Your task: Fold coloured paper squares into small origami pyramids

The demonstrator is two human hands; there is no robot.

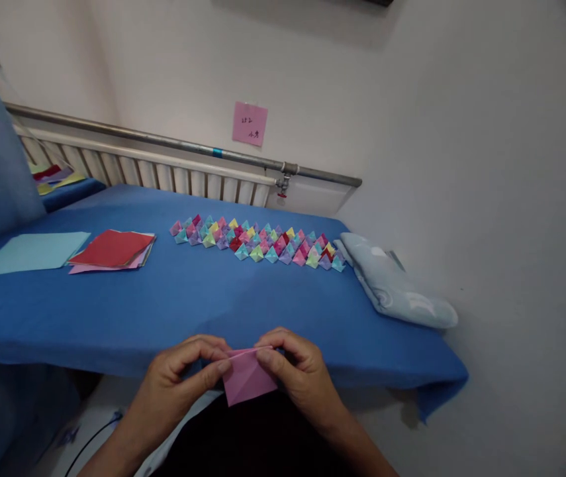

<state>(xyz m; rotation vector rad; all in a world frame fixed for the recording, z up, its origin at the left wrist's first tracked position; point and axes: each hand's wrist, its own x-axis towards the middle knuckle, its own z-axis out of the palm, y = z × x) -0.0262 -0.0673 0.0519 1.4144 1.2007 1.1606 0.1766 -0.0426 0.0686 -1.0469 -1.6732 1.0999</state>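
A folded piece of pink origami paper (249, 379) with crease lines is held between both hands, just in front of the table's near edge. My left hand (188, 368) pinches its upper left corner between thumb and fingers. On the upper right side, the thumb and fingers of my right hand (297, 364) are closed on the same paper. Farther back on the blue cloth (178, 305) stand rows of small folded paper pieces (270, 246) in pink, blue, yellow, green, purple and red.
To the left lie a stack of red and other coloured sheets (111, 249) and a pile of light blue sheets (32, 253). A folded pale blue blanket (396, 285) rests at the right end. Behind are a radiator (163, 173) and a metal pipe (163, 142).
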